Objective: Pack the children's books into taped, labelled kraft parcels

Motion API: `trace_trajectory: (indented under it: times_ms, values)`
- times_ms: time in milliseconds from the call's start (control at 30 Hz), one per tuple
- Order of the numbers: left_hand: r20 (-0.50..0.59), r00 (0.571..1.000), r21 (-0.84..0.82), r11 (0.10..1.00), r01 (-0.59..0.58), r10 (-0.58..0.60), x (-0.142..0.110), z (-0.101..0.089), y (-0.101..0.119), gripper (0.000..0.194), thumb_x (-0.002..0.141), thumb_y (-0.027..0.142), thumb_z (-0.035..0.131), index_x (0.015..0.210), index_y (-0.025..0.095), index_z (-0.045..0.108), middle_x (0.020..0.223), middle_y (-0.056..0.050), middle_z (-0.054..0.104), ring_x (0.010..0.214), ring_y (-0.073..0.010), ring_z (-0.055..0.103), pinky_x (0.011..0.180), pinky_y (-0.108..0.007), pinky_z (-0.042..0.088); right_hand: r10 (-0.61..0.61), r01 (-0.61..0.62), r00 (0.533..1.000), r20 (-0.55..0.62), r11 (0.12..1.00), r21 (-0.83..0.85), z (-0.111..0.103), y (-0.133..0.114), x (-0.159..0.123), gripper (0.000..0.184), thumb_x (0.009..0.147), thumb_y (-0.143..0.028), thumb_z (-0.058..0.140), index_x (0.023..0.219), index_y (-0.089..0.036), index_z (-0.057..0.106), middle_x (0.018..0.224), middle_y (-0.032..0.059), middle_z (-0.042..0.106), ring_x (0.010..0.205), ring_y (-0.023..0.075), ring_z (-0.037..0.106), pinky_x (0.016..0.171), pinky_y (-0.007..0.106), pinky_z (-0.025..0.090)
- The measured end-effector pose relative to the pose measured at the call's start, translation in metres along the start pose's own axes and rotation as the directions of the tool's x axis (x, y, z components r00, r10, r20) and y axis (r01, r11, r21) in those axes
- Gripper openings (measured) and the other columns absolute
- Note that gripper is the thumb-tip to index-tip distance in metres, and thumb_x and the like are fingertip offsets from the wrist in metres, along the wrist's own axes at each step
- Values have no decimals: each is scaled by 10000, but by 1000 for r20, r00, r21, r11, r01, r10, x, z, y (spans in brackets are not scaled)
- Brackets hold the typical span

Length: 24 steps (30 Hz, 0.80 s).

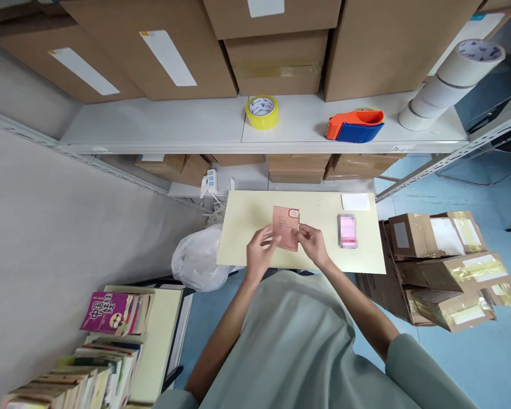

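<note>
A small pinkish booklet (286, 228) with printed text and a red-outlined mark near its top right is held up over the pale yellow tabletop (242, 227). My left hand (261, 250) grips its left edge, thumb lying on the front face. On the right edge, my right hand (313, 243) pinches the booklet between thumb and fingers. To the right of it lies a phone (347, 232) with a pink, blurred screen. A white sheet of paper (355, 201) rests near the table's back right corner.
A shelf (174, 128) ahead holds yellow tape (262, 112), an orange-blue tape dispenser (355, 126), stacked white rolls (451, 85) and cardboard boxes (276, 62). Books (106, 312) and a white plastic bag (200, 255) are on the left. Opened cartons (447, 272) lie right.
</note>
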<state>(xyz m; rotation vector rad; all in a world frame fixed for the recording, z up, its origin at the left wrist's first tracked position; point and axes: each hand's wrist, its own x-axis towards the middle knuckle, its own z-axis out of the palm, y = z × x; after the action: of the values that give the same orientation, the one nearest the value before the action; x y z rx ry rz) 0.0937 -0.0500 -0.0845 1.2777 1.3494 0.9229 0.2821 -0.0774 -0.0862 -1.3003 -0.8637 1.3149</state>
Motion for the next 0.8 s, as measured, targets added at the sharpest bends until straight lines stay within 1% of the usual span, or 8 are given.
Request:
trace_trajectory:
  times_ms: [67, 200, 300, 467, 600, 667, 733, 800]
  values:
    - [-31, 997, -2, 998, 70, -70, 10, -14, 2, 664, 791, 576, 883, 1312, 189, 745, 1296, -158, 778, 998, -250, 785, 765, -323, 634, 26, -30, 998, 58, 998, 59, -7, -7, -1, 526, 862, -674, 790, 1064, -189, 825, 849, 40, 789, 797, 233, 727, 769, 354, 602]
    - [84, 988, -31, 991, 130, -127, 18, -30, 13, 581, 794, 601, 847, 1168, 157, 820, 989, -108, 822, 842, -211, 729, 675, -284, 554, 83, -100, 987, 138, 989, 113, -12, -17, -4, 514, 848, -674, 821, 1055, -203, 820, 919, 51, 806, 822, 230, 737, 818, 390, 620]
    - [111, 988, -45, 993, 112, -106, 15, -32, 21, 503, 799, 578, 840, 1088, 167, 846, 970, -91, 815, 798, -190, 688, 676, -283, 528, 92, -109, 985, 147, 988, 106, -12, -17, -4, 518, 842, -688, 823, 1033, -208, 794, 905, 48, 807, 810, 226, 738, 802, 386, 617]
    - [148, 987, -34, 998, 61, -56, 10, -35, 27, 524, 825, 529, 834, 1211, 175, 812, 818, -25, 730, 677, -141, 596, 614, -254, 475, 60, -77, 988, 140, 990, 117, -10, -15, -1, 547, 853, -677, 829, 1133, -254, 625, 839, 14, 811, 755, 217, 732, 747, 357, 581]
    - [135, 990, -32, 999, -36, 40, 11, -42, 34, 439, 879, 478, 804, 1203, 182, 794, 875, -33, 737, 768, -154, 662, 714, -263, 542, -16, 3, 986, 164, 997, 78, -5, -23, -1, 504, 921, -682, 763, 1097, -290, 501, 904, 14, 831, 774, 212, 738, 739, 340, 566]
    - [112, 989, -24, 996, -90, 92, 10, -44, 39, 364, 897, 448, 797, 1153, 189, 798, 927, -47, 763, 821, -165, 696, 772, -276, 572, -62, 57, 984, 167, 998, 37, -3, -29, -2, 464, 962, -673, 721, 1093, -296, 485, 986, 33, 842, 872, 228, 768, 797, 357, 585]
    - [79, 985, -7, 988, -153, 153, 10, -46, 43, 281, 903, 419, 803, 1078, 200, 804, 946, -52, 774, 854, -175, 724, 806, -289, 595, -145, 149, 976, 165, 989, -14, -2, -36, -2, 392, 1000, -627, 699, 1086, -298, 502, 1126, 67, 839, 1109, 259, 774, 954, 406, 590]
    - [46, 968, 0, 969, -245, 245, 9, -49, 47, 197, 898, 389, 814, 984, 212, 809, 974, -60, 782, 918, -197, 755, 854, -314, 619, -258, 275, 947, 192, 959, -71, -1, -41, -2, 293, 1032, -557, 681, 1069, -298, 549, 1303, 97, 799, 1406, 278, 650, 1163, 475, 504]
